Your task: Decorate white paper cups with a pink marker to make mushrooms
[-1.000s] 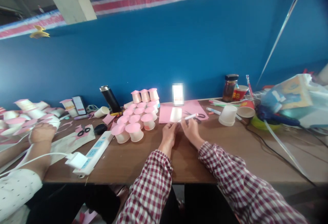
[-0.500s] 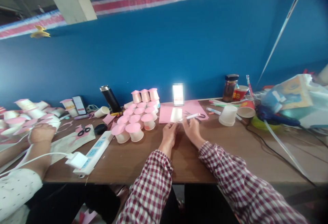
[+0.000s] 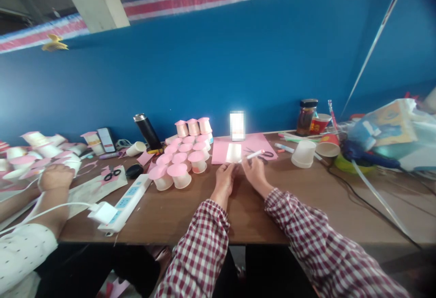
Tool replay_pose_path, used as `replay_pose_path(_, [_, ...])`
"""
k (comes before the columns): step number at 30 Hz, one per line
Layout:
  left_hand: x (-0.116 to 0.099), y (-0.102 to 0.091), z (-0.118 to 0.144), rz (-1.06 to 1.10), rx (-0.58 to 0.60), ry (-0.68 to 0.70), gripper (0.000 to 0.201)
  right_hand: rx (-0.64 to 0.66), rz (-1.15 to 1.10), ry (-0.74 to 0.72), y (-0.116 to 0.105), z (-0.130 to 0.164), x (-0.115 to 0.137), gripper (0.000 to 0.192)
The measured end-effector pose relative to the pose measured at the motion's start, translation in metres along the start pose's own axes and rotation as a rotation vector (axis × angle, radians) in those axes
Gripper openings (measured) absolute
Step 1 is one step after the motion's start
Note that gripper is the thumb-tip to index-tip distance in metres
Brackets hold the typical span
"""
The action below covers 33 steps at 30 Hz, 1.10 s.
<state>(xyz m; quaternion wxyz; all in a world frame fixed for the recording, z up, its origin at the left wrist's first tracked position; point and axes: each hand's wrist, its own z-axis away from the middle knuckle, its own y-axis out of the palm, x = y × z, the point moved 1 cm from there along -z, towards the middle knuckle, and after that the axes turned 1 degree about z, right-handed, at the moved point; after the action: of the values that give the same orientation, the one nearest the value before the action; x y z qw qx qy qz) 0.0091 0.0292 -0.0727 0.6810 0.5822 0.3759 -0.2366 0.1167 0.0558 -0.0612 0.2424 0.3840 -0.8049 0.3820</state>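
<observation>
Black flask [image 3: 147, 131] beside pink-topped cups [image 3: 180, 175]

The screen of the phone [image 3: 237, 125] standing at the wall is blurred out. My right hand [image 3: 255, 173] hides the lower end of the pen [image 3: 255, 154], and the co-worker's arm [image 3: 44, 207] is cut by the left edge.

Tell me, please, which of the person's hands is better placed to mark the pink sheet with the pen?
The right hand, probably: its grip is closed on the white pen, whose tip lies at the pink sheet. The left hand rests at the sheet's near edge, seemingly steadying it.
</observation>
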Motion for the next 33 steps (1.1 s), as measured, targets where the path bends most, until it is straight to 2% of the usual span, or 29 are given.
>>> replay_pose_path(33, [-0.0003,0.0018,0.0023,-0.004,0.027,0.0,0.021,-0.054,-0.01,0.018,-0.0023,-0.0001,-0.0021,0.033])
